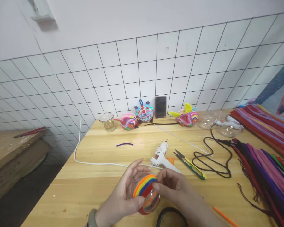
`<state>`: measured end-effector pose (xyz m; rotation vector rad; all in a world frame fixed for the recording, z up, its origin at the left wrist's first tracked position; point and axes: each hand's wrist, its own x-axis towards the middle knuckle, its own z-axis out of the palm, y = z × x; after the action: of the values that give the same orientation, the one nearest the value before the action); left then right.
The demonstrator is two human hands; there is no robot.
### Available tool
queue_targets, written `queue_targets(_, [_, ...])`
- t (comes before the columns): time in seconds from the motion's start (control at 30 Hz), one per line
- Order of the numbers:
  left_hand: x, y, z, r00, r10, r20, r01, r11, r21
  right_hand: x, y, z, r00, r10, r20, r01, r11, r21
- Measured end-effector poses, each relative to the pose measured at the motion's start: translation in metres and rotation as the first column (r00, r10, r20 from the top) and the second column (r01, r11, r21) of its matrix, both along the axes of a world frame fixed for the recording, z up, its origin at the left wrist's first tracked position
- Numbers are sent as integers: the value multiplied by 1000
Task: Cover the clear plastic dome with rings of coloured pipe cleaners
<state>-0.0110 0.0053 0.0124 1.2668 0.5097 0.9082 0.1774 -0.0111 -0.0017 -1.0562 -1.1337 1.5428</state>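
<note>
A clear plastic ball (153, 201) has bands of orange, yellow, blue and red fuzzy pipe cleaner (143, 186) running round it. My left hand (125, 192) wraps around the ball's left side, thumb at its front. At the upper right of the bands, the thumb and fingers of my right hand (172, 184) are pinched together against the ball. Just beyond my hands lies a white hot glue gun (161, 156) on its side. Thread snips (190, 165) with green and yellow handles rest to its right. A short purple pipe cleaner (125, 144) lies farther left.
Pipe-cleaner-covered ornaments (144, 113) stand along the tiled wall, with a lidded glass jar (109, 123) at left. Clear plastic balls (228, 129) and bundles of pipe cleaners (257, 167) fill the right side. A black cord (211, 154) loops nearby. An orange pipe cleaner (224, 216) lies in front.
</note>
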Motion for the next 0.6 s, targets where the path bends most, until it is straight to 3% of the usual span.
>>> queue_targets(0.27, [1, 0, 1, 1000, 2, 25, -3, 1000, 10, -2, -3, 3, 999, 45, -20, -48, 988, -148])
queue_targets(0.4, [-2, 1, 1, 998, -47, 48, 47, 999, -4, -1, -6, 10, 990, 139, -37, -144, 958, -249])
queue_targets(0.6, [-7, 4, 0, 993, -117, 10, 117, 990, -81, 1, -7, 12, 985, 164, -52, -171, 973, -157])
